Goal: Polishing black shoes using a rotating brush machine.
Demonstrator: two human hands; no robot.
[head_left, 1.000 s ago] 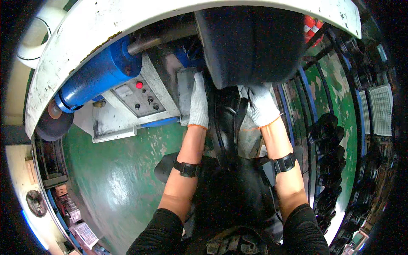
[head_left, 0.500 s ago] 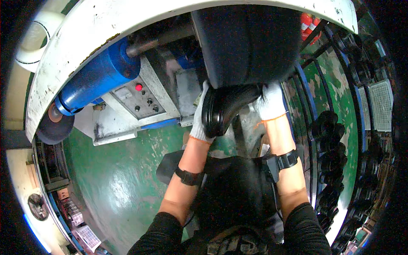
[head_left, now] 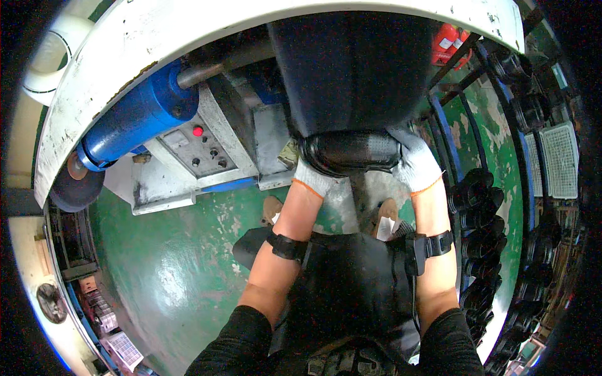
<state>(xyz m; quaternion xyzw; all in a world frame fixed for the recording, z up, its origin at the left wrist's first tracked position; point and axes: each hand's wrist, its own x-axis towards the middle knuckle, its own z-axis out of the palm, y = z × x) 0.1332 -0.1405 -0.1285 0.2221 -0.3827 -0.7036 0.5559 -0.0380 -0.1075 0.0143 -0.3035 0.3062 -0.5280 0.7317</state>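
A glossy black shoe lies crosswise between my hands, just beneath a large dark roller. Its upper side seems to touch the roller, though the exact contact is hidden. My left hand, in a white knit glove with an orange cuff, grips the shoe's left end from below. On the other end my right hand, gloved alike, is closed round the shoe, with some fingers hidden behind it. The roller's surface looks blurred.
A white hood arches over the roller. To the left are a blue cylindrical housing and a control panel with a red button. Racks with several black shoes stand close at right, near red fire extinguishers and a white basket.
The shoe has turned in my hands from a slanted pose, sole edge toward the left, to lying level crosswise. My right hand has shifted slightly right and down.
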